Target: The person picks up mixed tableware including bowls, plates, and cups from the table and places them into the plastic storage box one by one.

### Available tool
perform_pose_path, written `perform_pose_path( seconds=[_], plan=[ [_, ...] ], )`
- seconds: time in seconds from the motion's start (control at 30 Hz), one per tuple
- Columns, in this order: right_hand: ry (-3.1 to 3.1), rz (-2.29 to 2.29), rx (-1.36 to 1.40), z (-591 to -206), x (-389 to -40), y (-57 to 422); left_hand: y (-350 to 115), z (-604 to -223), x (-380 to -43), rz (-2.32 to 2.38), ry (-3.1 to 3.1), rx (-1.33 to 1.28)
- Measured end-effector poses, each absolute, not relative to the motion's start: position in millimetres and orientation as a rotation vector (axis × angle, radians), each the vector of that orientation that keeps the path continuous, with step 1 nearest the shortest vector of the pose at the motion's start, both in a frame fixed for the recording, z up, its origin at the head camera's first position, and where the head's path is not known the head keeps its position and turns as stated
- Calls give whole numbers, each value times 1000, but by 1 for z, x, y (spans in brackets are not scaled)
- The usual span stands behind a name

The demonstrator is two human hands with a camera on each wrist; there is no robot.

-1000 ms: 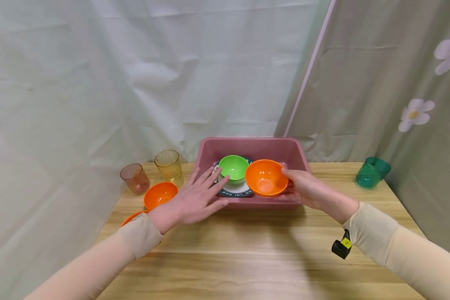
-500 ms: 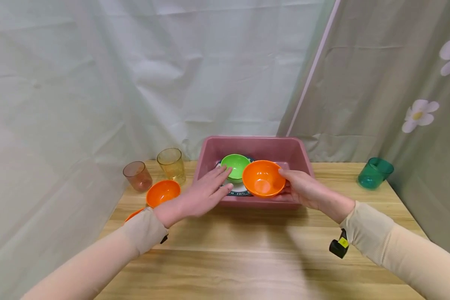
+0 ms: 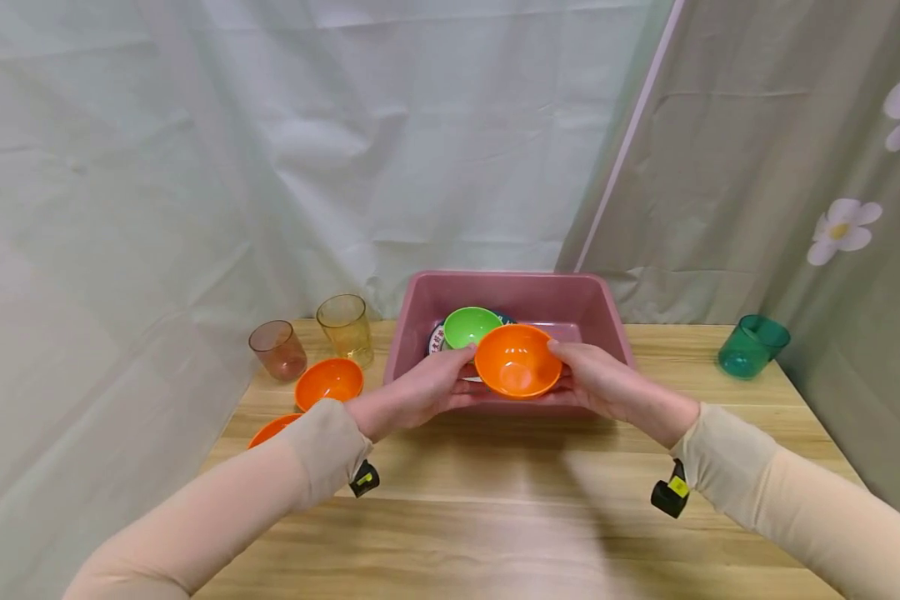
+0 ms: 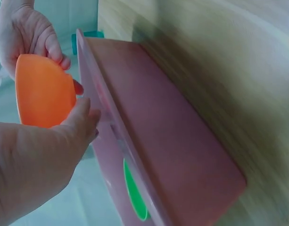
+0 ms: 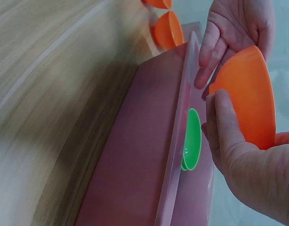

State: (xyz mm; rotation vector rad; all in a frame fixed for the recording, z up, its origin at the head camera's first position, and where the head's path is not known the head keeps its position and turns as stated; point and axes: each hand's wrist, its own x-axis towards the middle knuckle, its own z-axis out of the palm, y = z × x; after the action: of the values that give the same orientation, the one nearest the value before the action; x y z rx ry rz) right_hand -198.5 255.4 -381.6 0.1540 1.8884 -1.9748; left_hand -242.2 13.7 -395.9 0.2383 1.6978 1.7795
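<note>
Orange bowl (image 3: pixel 518 362) is hanging above the near side of the pink tub (image 3: pixel 510 292), opening upward. Right hand (image 3: pixel 607 383) is gripping its right side, thumb at rim, fingers underneath. Left hand (image 3: pixel 426 389) is reaching to its left side, fingers nearly straight beneath, parted from the thumb. On the wooden table (image 3: pixel 495 517) at left, a second orange bowl (image 3: pixel 273 429) is sitting partly behind the left sleeve (image 3: pixel 311 450), a third (image 3: pixel 328 381) just beyond. Inside the tub, a green bowl (image 3: pixel 471 326) is resting over a patterned plate (image 3: pixel 437 338). Reddish (image 3: pixel 279 350) and yellow (image 3: pixel 347 332) tumblers are standing far left, a teal tumbler (image 3: pixel 752 346) far right.
</note>
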Motion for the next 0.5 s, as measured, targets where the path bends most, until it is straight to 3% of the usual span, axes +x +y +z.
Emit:
perform_pose_path(
  seconds=[0.5],
  plan=[
    [1885, -1963, 162, -386, -198, 252, 20, -402, -240, 1855, 1546, 155]
  ],
)
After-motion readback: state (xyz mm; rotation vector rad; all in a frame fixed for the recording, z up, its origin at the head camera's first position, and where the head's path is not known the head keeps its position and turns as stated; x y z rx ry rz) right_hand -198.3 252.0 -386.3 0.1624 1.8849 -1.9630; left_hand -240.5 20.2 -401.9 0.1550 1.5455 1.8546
